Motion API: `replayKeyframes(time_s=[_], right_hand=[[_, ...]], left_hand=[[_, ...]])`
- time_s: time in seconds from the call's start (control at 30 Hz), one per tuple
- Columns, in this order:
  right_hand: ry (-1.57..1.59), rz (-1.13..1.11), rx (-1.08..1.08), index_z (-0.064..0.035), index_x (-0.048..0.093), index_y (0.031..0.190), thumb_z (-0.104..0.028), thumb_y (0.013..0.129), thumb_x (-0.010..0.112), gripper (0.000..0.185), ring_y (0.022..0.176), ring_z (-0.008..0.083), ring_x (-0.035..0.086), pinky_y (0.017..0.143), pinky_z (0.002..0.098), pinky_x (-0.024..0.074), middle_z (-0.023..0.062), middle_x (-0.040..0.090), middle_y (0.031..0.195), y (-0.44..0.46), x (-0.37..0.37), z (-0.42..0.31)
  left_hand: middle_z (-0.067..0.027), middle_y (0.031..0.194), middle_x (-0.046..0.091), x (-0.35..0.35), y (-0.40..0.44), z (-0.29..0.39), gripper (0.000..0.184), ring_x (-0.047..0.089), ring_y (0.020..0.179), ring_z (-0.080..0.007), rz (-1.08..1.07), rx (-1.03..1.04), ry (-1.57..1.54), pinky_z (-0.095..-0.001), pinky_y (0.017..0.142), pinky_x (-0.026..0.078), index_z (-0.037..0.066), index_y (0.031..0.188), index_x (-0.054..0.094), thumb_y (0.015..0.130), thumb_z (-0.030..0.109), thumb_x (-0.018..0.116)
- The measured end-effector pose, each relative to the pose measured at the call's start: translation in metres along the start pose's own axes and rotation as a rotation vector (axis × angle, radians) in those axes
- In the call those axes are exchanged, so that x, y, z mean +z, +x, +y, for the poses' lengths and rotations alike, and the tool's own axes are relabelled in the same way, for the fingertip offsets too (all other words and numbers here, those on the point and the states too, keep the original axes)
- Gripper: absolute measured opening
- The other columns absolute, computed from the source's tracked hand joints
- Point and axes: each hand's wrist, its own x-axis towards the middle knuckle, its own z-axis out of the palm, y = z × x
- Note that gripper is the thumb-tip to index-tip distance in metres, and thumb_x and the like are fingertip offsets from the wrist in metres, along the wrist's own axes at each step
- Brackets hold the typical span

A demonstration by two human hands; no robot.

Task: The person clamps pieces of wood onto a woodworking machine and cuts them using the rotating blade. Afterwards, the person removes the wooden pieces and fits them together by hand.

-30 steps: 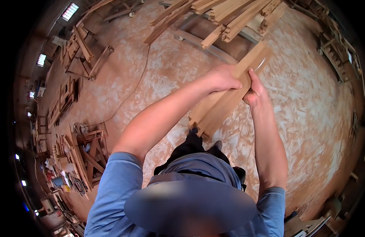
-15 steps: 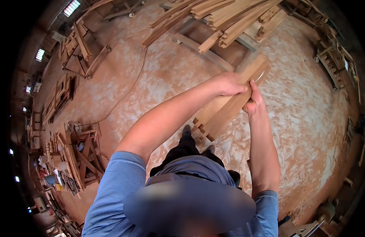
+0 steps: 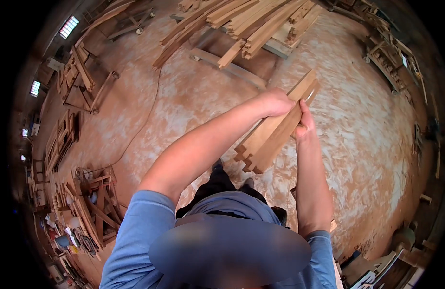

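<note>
Two wooden boards lie against each other in front of me, held off the floor at a slant. The left board [image 3: 265, 133] is paler, and the right board [image 3: 279, 139] is browner. Their near ends are cut into stepped tenons. A white gleam shows at the far end of the right board. My left hand [image 3: 277, 102] is closed over the left edge of the pair, its fingertips partly hidden. From the right side my right hand [image 3: 305, 120] grips the boards, thumb on top and the other fingers mostly out of sight beneath.
Ahead, a low cart [image 3: 227, 67] carries a stack of long wooden strips [image 3: 261, 24]. A cable [image 3: 144, 126] runs over the dusty floor [image 3: 362, 144]. Wooden frames and racks [image 3: 90, 212] stand at the left, another loaded cart [image 3: 383, 65] at the far right.
The surroundings have shifted left in the view. The boards' far ends have swung slightly left, and both hands moved a little left with them, keeping their hold.
</note>
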Motion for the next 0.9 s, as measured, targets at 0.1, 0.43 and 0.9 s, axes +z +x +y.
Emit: replayKeyframes(time_s=[0.1,0.43,0.9], right_hand=[[0.071,-0.012,0.008,-0.0026,0.05,0.138,-0.043,0.104,0.047,0.052,0.121,0.0356,0.059,0.103,0.0521,0.05,0.0201,0.059,0.133,-0.007,-0.005,0.001],[0.189,-0.124,-0.506,-0.0016,0.048,0.138,-0.04,0.104,0.051,0.052,0.122,0.0281,0.059,0.105,0.0449,0.0473,0.0144,0.059,0.133,-0.092,0.017,0.048],[-0.327,-0.252,-0.596,0.0051,0.058,0.123,-0.014,0.098,0.06,0.032,0.103,0.0174,0.064,0.09,0.0337,0.0524,0.0113,0.067,0.115,-0.123,-0.015,0.108]], left_hand=[[-0.0212,0.112,0.07,0.002,0.0,-0.005,0.048,0.07,0.098,-0.0308,-0.132,0.101,-0.012,-0.0401,0.085,0.053,-0.003,0.113,0.069,0.089,0.038,0.064],[-0.0104,0.13,0.062,0.019,-0.062,-0.051,0.073,0.059,0.116,-0.0173,-0.126,0.335,-0.45,-0.0322,0.099,0.048,0.004,0.147,0.042,0.083,0.012,0.074],[-0.0072,0.134,0.057,0.055,-0.137,-0.099,0.076,0.055,0.121,-0.015,-0.09,0.348,-0.643,-0.0327,0.103,0.045,0.003,0.151,0.035,0.084,0.002,0.07]])
